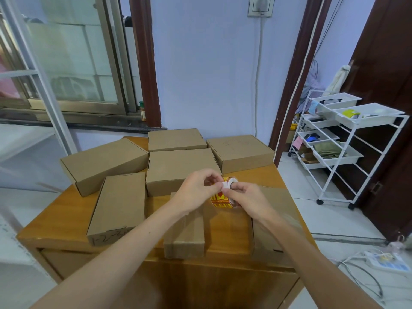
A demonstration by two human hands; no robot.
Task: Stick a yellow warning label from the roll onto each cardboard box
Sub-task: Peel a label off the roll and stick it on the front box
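Several plain cardboard boxes lie on a wooden table: one at the left, one at the front left with handwriting on its near side, one in the middle, two at the back, and two near me. Above the near boxes I hold the roll of yellow and red warning labels. My right hand grips the roll. My left hand pinches the label's white edge at the top of the roll. No label shows on any box.
A white wire cart with trays stands to the right on the tiled floor. A power strip and cables lie on the floor at the lower right. A sliding window is at the back left, and a dark door frame at the right.
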